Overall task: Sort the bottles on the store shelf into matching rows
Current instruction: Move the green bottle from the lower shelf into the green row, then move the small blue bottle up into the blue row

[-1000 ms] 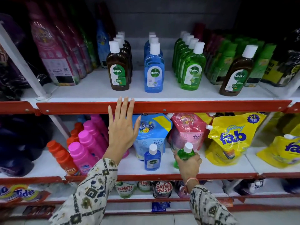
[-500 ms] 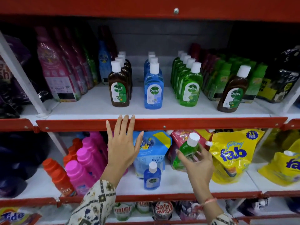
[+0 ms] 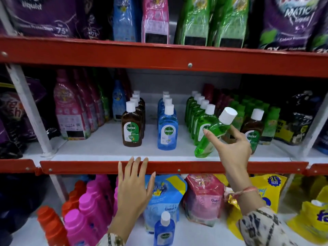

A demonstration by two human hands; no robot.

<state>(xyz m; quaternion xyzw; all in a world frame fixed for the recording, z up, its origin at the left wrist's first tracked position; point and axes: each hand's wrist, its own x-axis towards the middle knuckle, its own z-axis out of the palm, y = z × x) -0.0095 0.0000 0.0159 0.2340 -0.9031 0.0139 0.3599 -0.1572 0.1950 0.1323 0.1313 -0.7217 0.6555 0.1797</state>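
My right hand [image 3: 232, 150] grips a small green Dettol bottle [image 3: 213, 133] with a white cap, tilted, just in front of the green row [image 3: 197, 114] on the middle shelf. A brown row [image 3: 132, 126] and a blue row [image 3: 166, 128] stand to its left. One lone brown bottle [image 3: 253, 129] stands right of the green row. My left hand [image 3: 133, 189] is flat and open, fingertips on the red shelf edge [image 3: 88, 166]. A small blue Dettol bottle [image 3: 164, 231] stands alone on the lower shelf.
Pink pouches [image 3: 69, 110] fill the middle shelf's left, green bottles [image 3: 248, 110] and dark packs [image 3: 298, 119] its right. The lower shelf holds pink bottles [image 3: 88, 215] and orange bottles [image 3: 49, 226], a blue pouch [image 3: 165, 196], a pink pouch [image 3: 204, 197] and yellow pouches [image 3: 310, 215]. White uprights [image 3: 30, 110] divide the bays.
My right hand has lifted the green bottle from the lower shelf up to the middle shelf, by the green row. My left hand stays at the red edge. The view has tilted upward.
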